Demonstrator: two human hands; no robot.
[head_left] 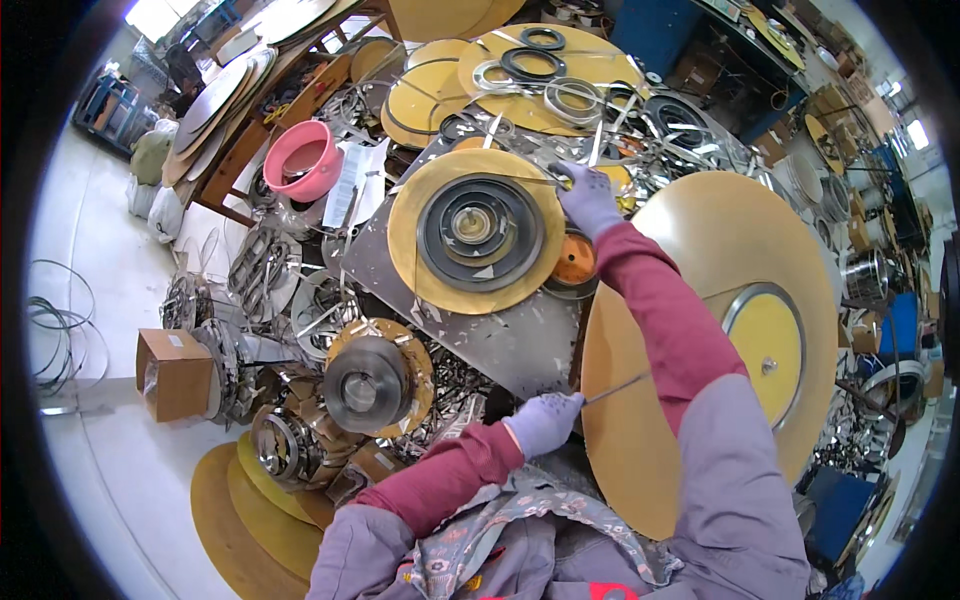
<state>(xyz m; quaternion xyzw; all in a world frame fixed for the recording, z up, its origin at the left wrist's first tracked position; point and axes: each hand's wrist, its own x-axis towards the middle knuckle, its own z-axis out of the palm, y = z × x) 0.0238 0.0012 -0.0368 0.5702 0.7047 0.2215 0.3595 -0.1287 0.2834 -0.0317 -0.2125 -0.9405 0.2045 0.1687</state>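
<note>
My left hand (545, 425), in a lavender glove, is closed on a thin metal strip (615, 388). That strip runs up and right until my right sleeve hides it, toward a large tan disc (660, 450) with a metal-rimmed yellow hub (775, 350). My right hand (590, 200), gloved alike, reaches to the upper right rim of a yellow disc (410, 240). Its fingers are closed at the end of another thin strip (530, 180) crossing that disc. Black rings (432, 245) surround a central spindle (472, 225) on the disc. An orange round piece (574, 260) lies below my right hand.
A grey metal tabletop (500, 340) lies under the yellow disc. Metal strip scraps and rings (575, 100) crowd its far side. A pink bucket (302, 160) stands at the left beside white paper (356, 180). A grey coil (368, 385) and a cardboard box (174, 374) are nearer left.
</note>
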